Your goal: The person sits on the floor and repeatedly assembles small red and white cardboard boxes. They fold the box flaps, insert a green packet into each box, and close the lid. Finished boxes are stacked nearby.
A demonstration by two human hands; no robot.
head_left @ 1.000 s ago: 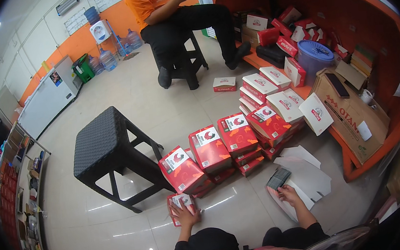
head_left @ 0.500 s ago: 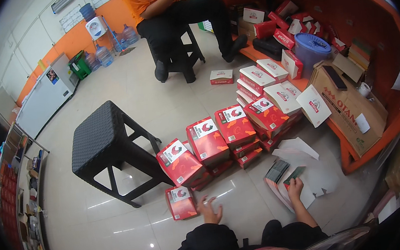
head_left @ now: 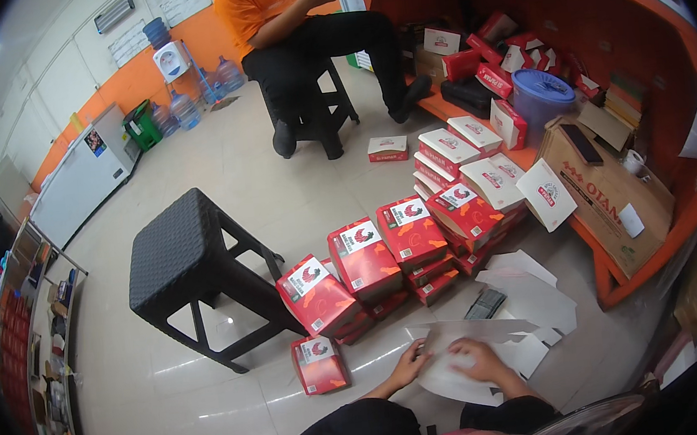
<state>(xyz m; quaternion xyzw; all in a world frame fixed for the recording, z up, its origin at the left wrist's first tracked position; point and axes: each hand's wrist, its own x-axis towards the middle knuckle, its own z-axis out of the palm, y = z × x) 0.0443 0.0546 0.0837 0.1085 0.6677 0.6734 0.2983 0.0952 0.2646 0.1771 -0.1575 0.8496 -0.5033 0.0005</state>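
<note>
Sheet (head_left: 447,382): wht | stkd boxes (head_left: 370,270): red w/ orange motifs, wht panel, red bird print | stool (head_left: 168,245): blk, woven-patt. seat | tub (head_left: 538,109): bluish-purple, blue lid (head_left: 544,83) | ctn (head_left: 584,205): brn, red print | freezer (head_left: 80,178): wht | bin (head_left: 142,125): grn | co-worker's shirt (head_left: 259,8): orange; trousers (head_left: 327,35): blk | flr (head_left: 192,161): pale beige, tile grid

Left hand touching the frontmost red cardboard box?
No, the left hand touches a white cardboard sheet, tiled floor separating that hand from the red cardboard box.
</note>
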